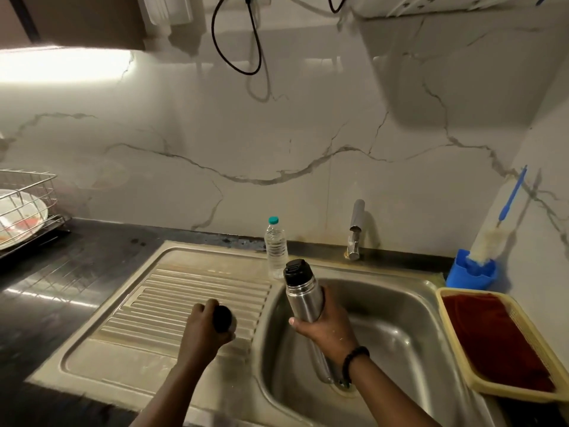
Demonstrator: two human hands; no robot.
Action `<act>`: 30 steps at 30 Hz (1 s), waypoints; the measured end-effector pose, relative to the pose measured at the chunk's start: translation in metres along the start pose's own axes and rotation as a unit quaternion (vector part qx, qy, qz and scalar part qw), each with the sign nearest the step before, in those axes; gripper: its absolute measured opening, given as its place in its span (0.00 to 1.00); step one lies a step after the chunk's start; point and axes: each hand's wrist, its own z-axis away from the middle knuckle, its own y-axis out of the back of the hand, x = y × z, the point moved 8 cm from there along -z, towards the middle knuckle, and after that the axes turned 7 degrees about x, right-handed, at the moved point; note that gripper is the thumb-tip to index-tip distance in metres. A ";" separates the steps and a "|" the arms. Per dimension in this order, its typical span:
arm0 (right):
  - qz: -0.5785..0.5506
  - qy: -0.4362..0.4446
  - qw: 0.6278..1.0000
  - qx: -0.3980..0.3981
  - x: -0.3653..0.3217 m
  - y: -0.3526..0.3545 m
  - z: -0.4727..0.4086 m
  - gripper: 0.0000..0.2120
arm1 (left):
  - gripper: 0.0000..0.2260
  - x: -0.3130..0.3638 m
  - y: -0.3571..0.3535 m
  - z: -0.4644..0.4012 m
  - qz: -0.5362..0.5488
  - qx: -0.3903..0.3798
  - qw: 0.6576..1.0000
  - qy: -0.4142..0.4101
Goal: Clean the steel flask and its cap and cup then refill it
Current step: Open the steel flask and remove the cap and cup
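My right hand (326,326) grips the steel flask (303,298) around its body and holds it upright above the sink basin (400,334). A black cap (295,272) sits on the flask's top. My left hand (204,329) holds the flask's cup (224,319), dark inside with a steel wall, low over the ribbed drainboard (184,300). Whether the cup touches the drainboard is not clear.
A small plastic water bottle (276,248) with a teal lid stands behind the flask. The tap (355,231) is at the back of the sink. A bottle brush (492,238) leans in a blue holder (471,272). A yellow basket (505,343) with red cloth lies right. A wire dish rack (24,208) stands far left.
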 end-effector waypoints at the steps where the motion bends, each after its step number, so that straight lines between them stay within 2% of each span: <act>1: 0.002 0.000 1.000 -0.004 0.000 -0.002 0.001 0.27 | 0.25 -0.011 -0.001 0.003 -0.009 0.001 1.000 0.003; 8: -0.006 -0.007 1.000 -0.017 -0.002 -0.010 0.009 0.29 | 0.36 -0.044 -0.021 0.015 -0.100 -0.061 0.993 0.000; 10: -0.011 -0.011 1.000 -0.018 -0.002 -0.010 0.011 0.28 | 0.41 -0.035 -0.015 0.014 -0.119 -0.025 0.993 -0.013; 11: -0.014 -0.013 1.000 -0.019 -0.002 -0.009 0.011 0.28 | 0.43 -0.022 -0.005 0.013 -0.118 0.019 0.992 -0.031; 13: -0.018 -0.012 1.000 -0.022 -0.003 -0.007 0.012 0.28 | 0.44 0.018 0.020 0.011 -0.015 0.100 0.993 -0.055; 14: -0.018 -0.012 0.999 -0.027 -0.002 -0.007 0.012 0.28 | 0.43 0.043 0.029 0.009 0.090 0.093 0.991 -0.045; 16: -0.022 -0.014 0.998 -0.054 -0.003 -0.008 0.012 0.30 | 0.40 0.101 0.037 0.004 0.290 -0.007 0.957 -0.030; 17: -0.024 -0.013 0.997 -0.074 -0.006 -0.009 0.012 0.31 | 0.38 0.132 0.038 0.002 0.350 -0.072 0.933 -0.045; 19: -0.028 -0.005 0.993 -0.110 -0.014 -0.012 0.014 0.34 | 0.34 0.184 0.034 0.005 0.413 -0.200 0.885 -0.081; 21: -0.041 0.002 0.991 -0.127 -0.022 -0.010 0.016 0.36 | 0.28 0.214 0.028 0.007 0.448 -0.255 0.853 -0.085; 23: -0.055 -0.002 0.992 -0.110 -0.023 -0.005 0.016 0.34 | 0.20 0.223 0.024 0.001 0.461 -0.207 0.861 -0.057; 26: -0.058 -0.008 0.997 -0.044 -0.019 0.005 0.017 0.30 | 0.12 0.231 0.018 0.002 0.428 -0.088 0.899 -0.017; 28: -0.067 -0.021 0.998 0.008 -0.015 0.010 0.018 0.26 | 0.13 0.233 0.022 0.008 0.394 0.010 0.919 0.022; 30: -0.110 -0.045 0.992 0.043 -0.010 0.015 0.018 0.21 | 0.18 0.238 0.024 0.020 0.385 0.053 0.920 0.054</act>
